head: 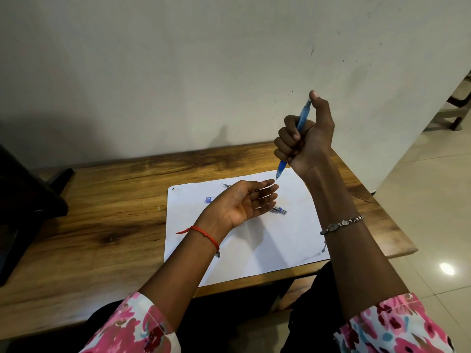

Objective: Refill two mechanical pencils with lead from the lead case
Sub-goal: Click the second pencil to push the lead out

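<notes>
My right hand point(303, 136) grips a blue mechanical pencil point(303, 117) upright in a fist above the table, tip pointing down, thumb resting on its top button. My left hand point(242, 202) lies palm up with straight fingers just under the pencil tip, holding nothing. Beneath the left hand, on the white paper point(254, 240), lies a second pencil, mostly hidden; its tip point(225, 185) and its grey end point(280, 210) stick out. A small blue lead case point(209, 199) peeks out at the left of my palm.
The paper lies on a wooden table point(102, 212) against a pale wall. A dark object point(25, 205) stands at the table's left edge. Tiled floor and a chair leg point(456, 118) are to the right.
</notes>
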Available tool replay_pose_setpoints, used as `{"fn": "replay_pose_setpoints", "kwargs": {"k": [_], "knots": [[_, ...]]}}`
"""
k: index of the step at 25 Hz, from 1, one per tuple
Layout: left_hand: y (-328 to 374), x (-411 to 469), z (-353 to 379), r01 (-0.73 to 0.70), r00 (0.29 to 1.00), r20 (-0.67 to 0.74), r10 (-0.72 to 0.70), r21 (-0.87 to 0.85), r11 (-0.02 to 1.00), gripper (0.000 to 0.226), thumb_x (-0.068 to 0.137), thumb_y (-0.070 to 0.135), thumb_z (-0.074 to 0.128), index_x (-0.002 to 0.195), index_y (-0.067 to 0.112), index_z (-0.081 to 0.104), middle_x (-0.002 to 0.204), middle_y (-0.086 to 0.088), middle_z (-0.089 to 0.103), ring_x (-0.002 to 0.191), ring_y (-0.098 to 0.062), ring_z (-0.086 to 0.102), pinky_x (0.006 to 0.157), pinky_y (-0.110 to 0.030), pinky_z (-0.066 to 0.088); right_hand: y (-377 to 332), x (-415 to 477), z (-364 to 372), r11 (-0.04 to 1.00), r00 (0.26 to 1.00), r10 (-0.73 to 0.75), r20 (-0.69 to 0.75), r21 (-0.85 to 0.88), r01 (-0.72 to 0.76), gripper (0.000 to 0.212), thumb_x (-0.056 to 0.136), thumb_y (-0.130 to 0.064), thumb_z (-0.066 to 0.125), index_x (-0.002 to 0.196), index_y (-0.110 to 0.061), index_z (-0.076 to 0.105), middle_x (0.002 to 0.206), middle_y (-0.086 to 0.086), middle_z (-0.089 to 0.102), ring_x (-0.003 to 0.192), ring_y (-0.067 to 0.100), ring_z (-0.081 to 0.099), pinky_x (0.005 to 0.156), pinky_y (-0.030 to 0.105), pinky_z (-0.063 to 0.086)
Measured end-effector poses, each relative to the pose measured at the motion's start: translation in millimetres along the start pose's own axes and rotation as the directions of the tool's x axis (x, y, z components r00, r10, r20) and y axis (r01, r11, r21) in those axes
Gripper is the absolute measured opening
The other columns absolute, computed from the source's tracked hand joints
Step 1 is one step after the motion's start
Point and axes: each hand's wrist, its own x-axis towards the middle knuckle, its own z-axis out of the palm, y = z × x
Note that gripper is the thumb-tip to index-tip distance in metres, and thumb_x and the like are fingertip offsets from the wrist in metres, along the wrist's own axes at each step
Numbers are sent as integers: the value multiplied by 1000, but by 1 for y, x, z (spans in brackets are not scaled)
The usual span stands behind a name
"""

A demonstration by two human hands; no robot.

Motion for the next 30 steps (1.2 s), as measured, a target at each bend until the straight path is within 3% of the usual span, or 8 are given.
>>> {"fn": "replay_pose_setpoints", "kwargs": {"k": [4, 12, 30], "knots": [[0, -1, 1, -1, 1000, 2, 1, 14, 1000, 19, 90, 6, 47, 88, 7, 65, 74, -2, 73, 71, -15, 65, 62, -25, 57, -1, -1, 2, 1000, 1000, -18, -25, 8, 18, 63, 89, -55, 29, 41, -15, 30, 36, -5, 18, 37, 11, 13, 46, 20, 10], [-2, -1, 2, -11, 1000, 22, 10, 29, 1000, 15, 89, 7, 51, 87, 8, 66, 74, -1, 73, 63, -12, 68, 63, -25, 57, -3, -2, 3, 999, 998, -27, -60, 19, 28, 61, 90, -54, 31, 46, -12, 37, 36, -5, 20, 34, 10, 14, 44, 18, 11], [-2, -1, 3, -25, 999, 27, 23, 46, 999, 16, 89, 8, 53, 83, 9, 68, 72, 0, 73, 64, -11, 68, 65, -27, 57, -2, -3, 3, 999, 998, -40, -51, 16, 41, 60, 92, -51, 28, 50, -11, 45, 36, -5, 22, 34, 9, 15, 43, 16, 14]]}}
